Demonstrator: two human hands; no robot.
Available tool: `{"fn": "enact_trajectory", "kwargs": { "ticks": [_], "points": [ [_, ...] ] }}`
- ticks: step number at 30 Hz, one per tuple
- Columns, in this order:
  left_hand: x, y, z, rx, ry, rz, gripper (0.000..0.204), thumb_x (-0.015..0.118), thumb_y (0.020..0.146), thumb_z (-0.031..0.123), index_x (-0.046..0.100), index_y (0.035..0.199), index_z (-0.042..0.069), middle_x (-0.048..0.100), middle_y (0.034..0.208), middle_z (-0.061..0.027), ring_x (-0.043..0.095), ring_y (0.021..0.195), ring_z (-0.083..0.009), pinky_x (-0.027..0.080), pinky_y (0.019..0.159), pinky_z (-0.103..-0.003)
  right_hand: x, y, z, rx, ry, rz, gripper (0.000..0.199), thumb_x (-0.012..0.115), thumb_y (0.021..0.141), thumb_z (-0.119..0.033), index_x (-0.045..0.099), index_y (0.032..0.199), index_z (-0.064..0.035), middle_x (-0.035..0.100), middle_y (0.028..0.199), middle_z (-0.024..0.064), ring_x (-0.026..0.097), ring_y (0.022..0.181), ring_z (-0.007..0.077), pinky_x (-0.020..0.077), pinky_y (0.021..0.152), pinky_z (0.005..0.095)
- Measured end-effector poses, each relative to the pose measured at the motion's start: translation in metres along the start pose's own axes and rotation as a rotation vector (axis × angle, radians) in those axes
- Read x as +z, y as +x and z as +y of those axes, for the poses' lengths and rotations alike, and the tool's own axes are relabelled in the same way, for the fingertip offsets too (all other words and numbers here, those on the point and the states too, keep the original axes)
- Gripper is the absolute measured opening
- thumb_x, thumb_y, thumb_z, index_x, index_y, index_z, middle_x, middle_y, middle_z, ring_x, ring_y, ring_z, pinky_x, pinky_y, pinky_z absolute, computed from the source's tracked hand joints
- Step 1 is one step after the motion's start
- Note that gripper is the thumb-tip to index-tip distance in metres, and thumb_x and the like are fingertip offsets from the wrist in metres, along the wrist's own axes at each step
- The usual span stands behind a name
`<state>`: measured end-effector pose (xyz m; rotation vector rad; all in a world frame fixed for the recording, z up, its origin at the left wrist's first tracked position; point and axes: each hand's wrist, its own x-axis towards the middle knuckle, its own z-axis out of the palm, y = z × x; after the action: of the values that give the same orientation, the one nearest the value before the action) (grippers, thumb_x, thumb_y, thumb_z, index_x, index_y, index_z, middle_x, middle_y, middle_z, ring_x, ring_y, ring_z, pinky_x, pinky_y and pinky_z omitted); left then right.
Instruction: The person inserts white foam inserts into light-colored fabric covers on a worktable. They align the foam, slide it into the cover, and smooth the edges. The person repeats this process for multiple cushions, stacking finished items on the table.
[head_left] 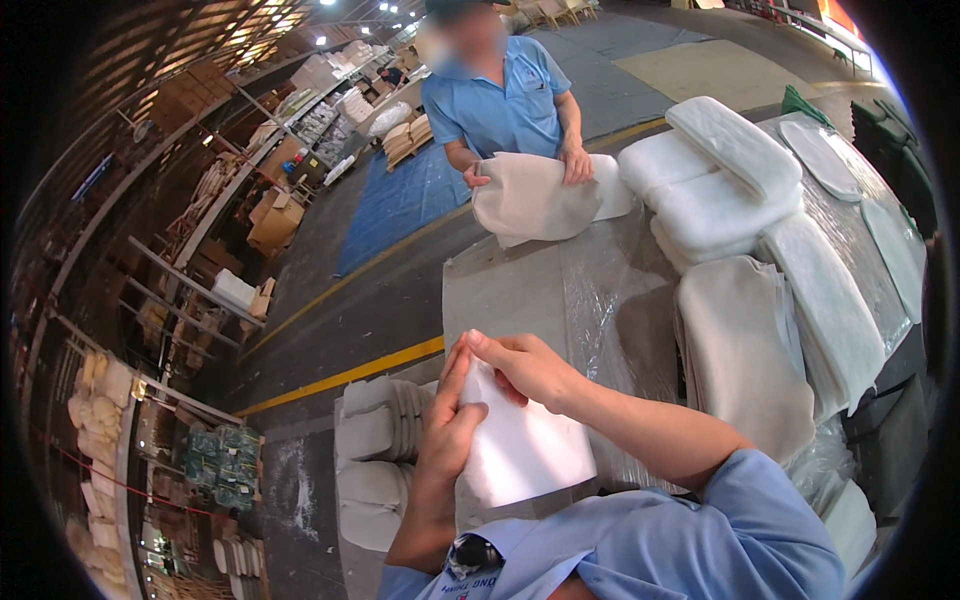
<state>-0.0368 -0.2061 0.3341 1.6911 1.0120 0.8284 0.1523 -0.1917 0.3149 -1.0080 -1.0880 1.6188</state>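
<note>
Worktop [498,285]: largest item near the hands; grey board surface, part under clear wrinkled film, running away to the right. Co-worker [515,95] in a light-blue shirt stands across it. White padding stack [700,205]: thick, folded, on the right part of the worktop, one pad lying askew on top. Grey stack [745,350]: flat, round-ended pieces, nearer the wearer than the padding, right of the right forearm. Grey bundles [370,430]: layered, rounded pieces to the left, just beyond the left hand. Grey piece [545,200]: held by the co-worker in both hands over the far edge.

White piece [525,445]: between the wearer's hands, in front of the chest, above the near part of the worktop; bright light on its face. Left hand [452,415]: grips its left edge, thumb on the face, fingers reaching upward. Right hand [515,365]: pinches its upper end, thumb close to the left fingertips.
</note>
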Motion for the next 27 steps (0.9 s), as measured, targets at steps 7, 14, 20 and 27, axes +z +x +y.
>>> {"fn": "enact_trajectory", "kwargs": {
  "ticks": [7, 14, 20, 27],
  "points": [
    [0.002, 0.003, 0.007, 0.150, 0.238, -0.059, 0.076, 0.045, 0.091, -0.001, 0.033, 0.167, -0.002, 0.023, 0.178, -0.0150, 0.028, 0.162, -0.0274, 0.022, 0.132, -0.041, 0.008, 0.012, 0.025, -0.160, 0.027, 0.107, 0.053, 0.069, 0.104, -0.049, 0.071, 0.093, 0.0034, 0.068, 0.076, 0.0104, 0.063, 0.071, 0.0175, 0.0517, 0.066, 0.0375],
    [-0.002, 0.018, 0.010, -0.119, -0.361, 0.155, 0.051, 0.048, 0.110, 0.022, 0.053, 0.156, 0.000, 0.053, 0.157, -0.0156, 0.056, 0.134, -0.0208, 0.042, 0.115, -0.033, 0.004, 0.004, 0.054, -0.267, -0.342, 0.151, 0.046, 0.069, 0.104, -0.038, 0.064, 0.080, 0.0012, 0.060, 0.067, 0.0089, 0.055, 0.062, 0.0165, 0.0449, 0.059, 0.0409],
    [-0.015, 0.036, 0.005, -0.293, -0.169, -0.017, 0.041, 0.048, 0.109, 0.019, 0.066, 0.140, 0.000, 0.067, 0.135, -0.0121, 0.062, 0.120, -0.0169, 0.048, 0.106, -0.030, 0.005, 0.005, 0.069, -0.265, -0.414, 0.181, 0.045, 0.066, 0.104, -0.039, 0.066, 0.086, 0.0023, 0.067, 0.077, 0.0247, 0.065, 0.071, 0.0416, 0.0501, 0.071, 0.0503],
    [-0.010, 0.038, 0.006, -0.330, -0.181, -0.029, 0.041, 0.047, 0.107, 0.015, 0.065, 0.139, -0.002, 0.068, 0.132, -0.0122, 0.063, 0.117, -0.0166, 0.048, 0.104, -0.029, -0.008, -0.005, 0.040, -0.735, -0.502, 0.405, 0.019, 0.077, 0.094, -0.020, 0.069, 0.092, -0.0019, 0.068, 0.097, 0.0145, 0.069, 0.095, 0.0389, 0.0567, 0.080, 0.0490]
  ]
}}
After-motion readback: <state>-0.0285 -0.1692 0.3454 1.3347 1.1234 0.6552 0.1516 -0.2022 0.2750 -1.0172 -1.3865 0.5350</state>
